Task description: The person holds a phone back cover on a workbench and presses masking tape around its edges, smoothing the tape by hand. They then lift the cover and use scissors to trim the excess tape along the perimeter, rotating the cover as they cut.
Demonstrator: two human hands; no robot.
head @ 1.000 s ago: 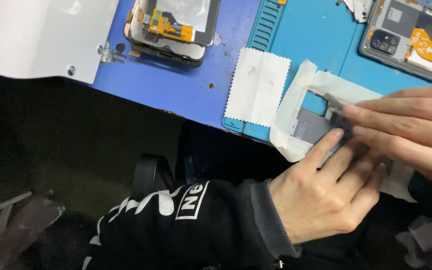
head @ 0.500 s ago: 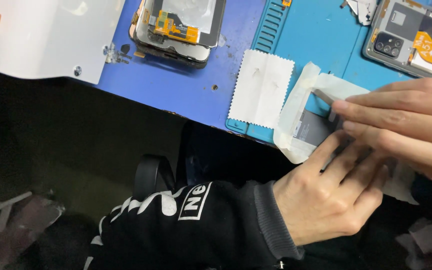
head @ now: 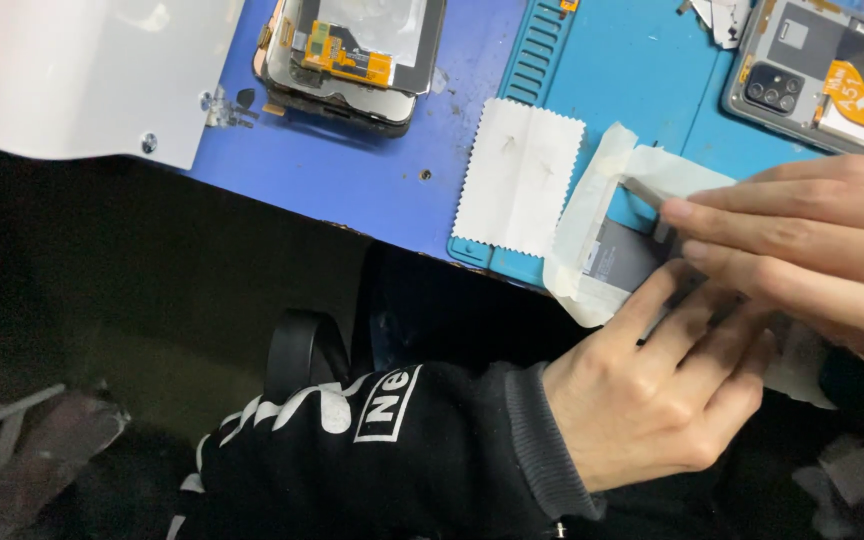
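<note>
Down at the near edge of the blue work mat (head: 642,60), both hands were on the job. The left hand (head: 652,400), coming out of a black sleeve (head: 372,460) with white print, lay palm down with its fingers stretched forward and close together, pressing on the flat dark grey part (head: 624,262) that sat at the mat's edge. The right hand (head: 802,245) came in from the right side, fingers long, straight and bunched, their tips resting on the pale protective film (head: 592,215) folded back off that grey part; whether it actually pinched the film, the view did not show. So the grey part lay just under and ahead of the left fingers, and just left of the right fingertips, touching both. Beside it on the left, flat on the mat, rested a white zigzag-edged wipe (head: 517,175), clear of either hand. Farther up the bench sat an opened phone (head: 352,55) with orange flex cable showing, and at top right another phone back (head: 822,70) with its camera cluster exposed, both well apart from the hands. A white panel (head: 72,80) covered the far left.
</note>
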